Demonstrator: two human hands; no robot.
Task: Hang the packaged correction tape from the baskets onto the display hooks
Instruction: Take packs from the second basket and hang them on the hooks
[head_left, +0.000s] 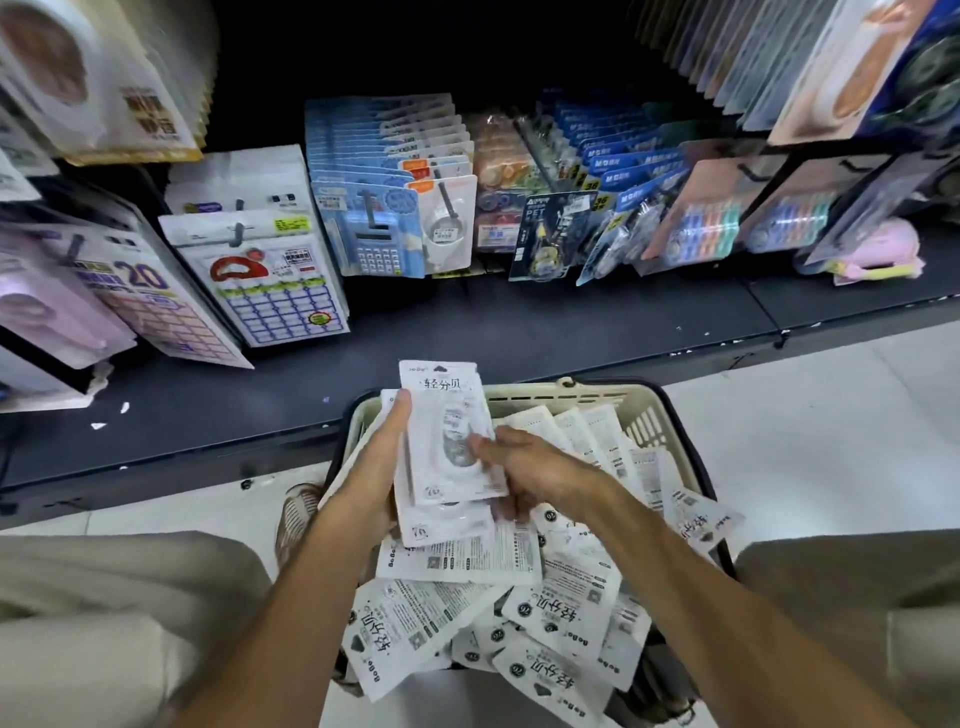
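Note:
A cream plastic basket (652, 415) on the floor in front of me is heaped with several white correction tape packs (566, 597). Above it my left hand (376, 467) grips a small stack of the white packs (447, 415), thumb on the front, the stack upright with its hang hole at the top. My right hand (524, 467) pinches the right edge of the front pack in that stack. Display hooks (239, 231) on the rack ahead carry other stationery.
A dark low shelf (467, 332) runs across under the hooks. Hanging on them are label sheets (275, 291), calculators (374, 244), and blue tape packs (628, 171). A pink item (883, 249) lies at the shelf's right. My knees flank the basket on the white tile floor (831, 431).

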